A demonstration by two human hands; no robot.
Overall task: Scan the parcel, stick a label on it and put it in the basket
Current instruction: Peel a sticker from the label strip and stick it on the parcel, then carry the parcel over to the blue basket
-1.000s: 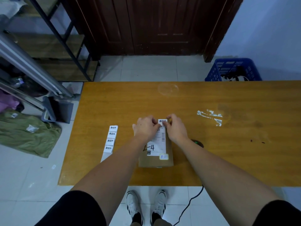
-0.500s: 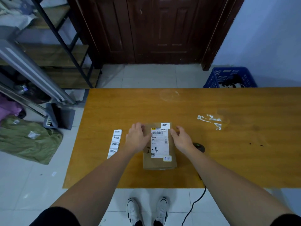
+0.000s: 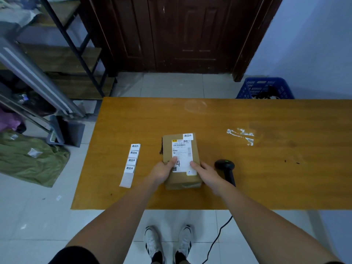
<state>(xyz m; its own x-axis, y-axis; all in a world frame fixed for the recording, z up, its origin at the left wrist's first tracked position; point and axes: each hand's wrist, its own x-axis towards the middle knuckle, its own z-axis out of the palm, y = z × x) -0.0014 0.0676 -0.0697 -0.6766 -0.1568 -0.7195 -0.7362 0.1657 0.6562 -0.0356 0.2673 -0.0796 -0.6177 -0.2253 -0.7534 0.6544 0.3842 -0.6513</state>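
A wooden table [image 3: 266, 168] fills the middle of the view, its top marked by a pale ring near the far edge and a patch of torn white tape [image 3: 241, 134] toward the right. Behind it stands a dark brown door [image 3: 182, 33], and to the left a metal shelf rack [image 3: 62, 40] with a green bag [image 3: 28, 159] on the tiled floor beside it. A blue basket [image 3: 264, 88] sits on the floor past the table's far right edge, against the wall, with something dark inside (too small to tell what).

The parcel [image 3: 181, 161], a brown cardboard box, lies flat on the table near the front edge. A white shipping sheet [image 3: 182, 157] covers most of its top, and a small white label [image 3: 188, 136] with black characters is stuck at the far right corner of the top.

The left hand [image 3: 162, 171] grips the near left side of the parcel, fingers curled around the edge and the thumb pressed on the shipping sheet. The right hand [image 3: 206, 172] holds the near right side likewise, thumb on top and fingers wrapped down the side.

Just right of the right hand a black scanner [image 3: 225, 169] lies on the table, its cable running off the front edge to the floor. Left of the parcel, apart from it, lies a strip of labels [image 3: 131, 163], four still on the backing.
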